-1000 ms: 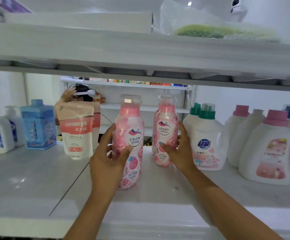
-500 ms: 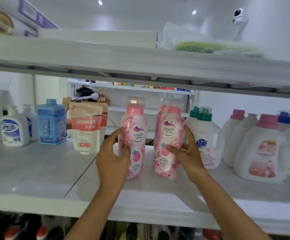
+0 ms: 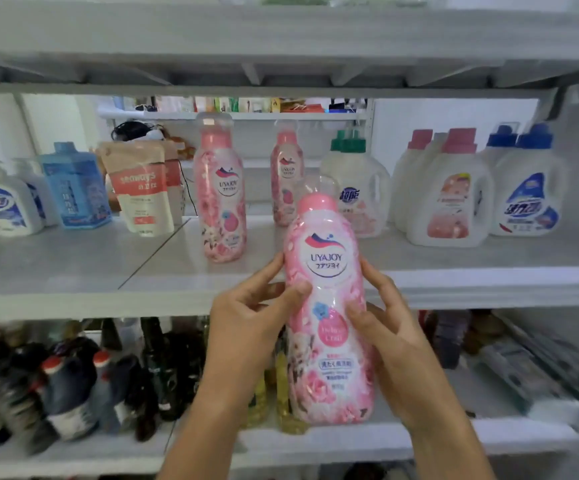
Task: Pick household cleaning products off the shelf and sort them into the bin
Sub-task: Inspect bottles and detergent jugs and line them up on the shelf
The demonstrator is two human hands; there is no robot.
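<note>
The pink UYAJOY bottle [image 3: 326, 306] was held upright just in front of the middle shelf [image 3: 73, 268], clear of its board, cap uppermost. It was gripped from both sides. The left hand [image 3: 246, 327] was curled round the left flank with its thumb laid across the label. The right hand [image 3: 388, 341] was wrapped behind the right flank with its thumb pressed on the front. Two matching bottles were noted standing on the shelf, the front twin [image 3: 220, 199] and the rear twin [image 3: 284, 181], the latter beside a green-capped jug [image 3: 360, 195]. The bin was not in view.

Risks judged: the glossy film could be let slip if one hand were released before the other was reset. The base, level with the dark bottles [image 3: 73, 386] on the lower shelf, could be knocked against them on a careless downward swing. The clear overcap might be dislodged if caught on the shelf lip.
</note>
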